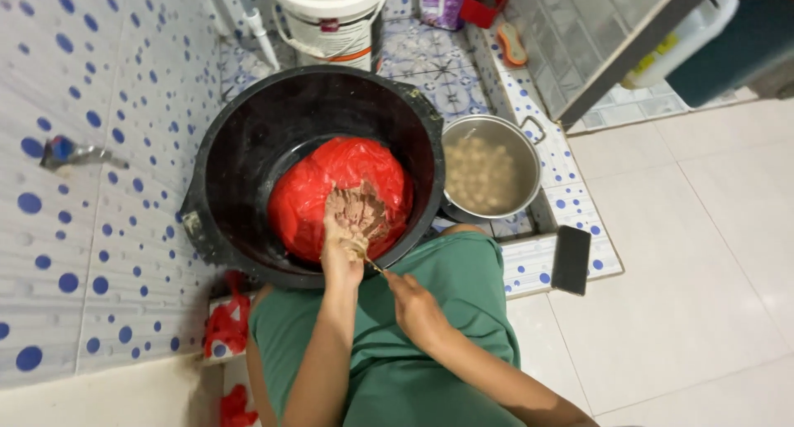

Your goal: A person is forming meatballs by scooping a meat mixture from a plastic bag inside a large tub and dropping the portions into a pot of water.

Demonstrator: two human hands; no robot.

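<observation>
From the head camera, the person sat low in a green garment (430, 328) at the edge of a raised, tiled wash area. The wall on the left was white tile scattered with blue dots (99, 229), and a metal tap (70, 152) stuck out of it. A low tiled kerb (562, 195) with the same dots divided the patterned wet floor from the pale, glossy room floor (703, 253) on the right.

A big black basin (240, 154) stood before the knees, holding a red plastic bag (339, 187) with brownish minced paste (357, 209) on top. The left hand (343, 253) was closed in the paste, squeezing a lump. The right hand (413, 307), just behind it, gripped a spoon (370, 262) whose tip touched the left hand.

Beside the basin sat a steel pot (496, 175) of cloudy water with pale balls (480, 175) in it. A dark phone (571, 259) lay on the kerb. A white bucket (327, 18) stood beyond the basin.
</observation>
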